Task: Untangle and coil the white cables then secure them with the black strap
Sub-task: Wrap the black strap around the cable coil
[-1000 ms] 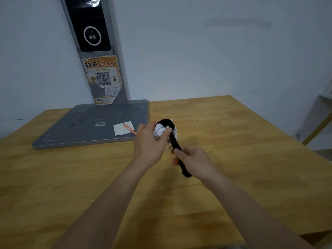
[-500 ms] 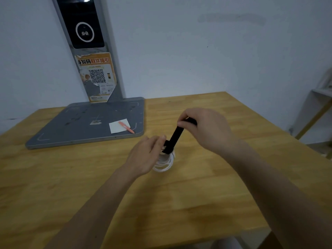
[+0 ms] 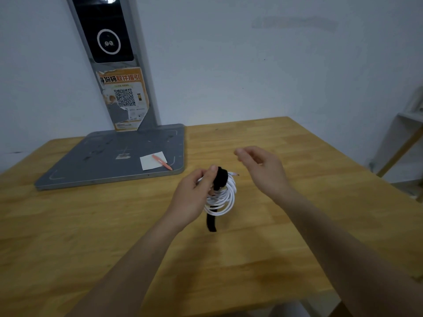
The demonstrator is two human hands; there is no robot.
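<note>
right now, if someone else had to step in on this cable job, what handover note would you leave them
Left hand: grips the coiled white cables where the black strap crosses them, held above the wooden table.
Right hand: holds nothing, fingers loosely curled, in the air to the right of the bundle.
Done: cables are untangled and coiled; the strap is wrapped over the top of the coil.
Left: the strap's free tail hangs loose below the coil, so it does not look fastened yet. Take the tail with the right hand, pull it snug round the coil and close it, then set the bundle down.
</note>
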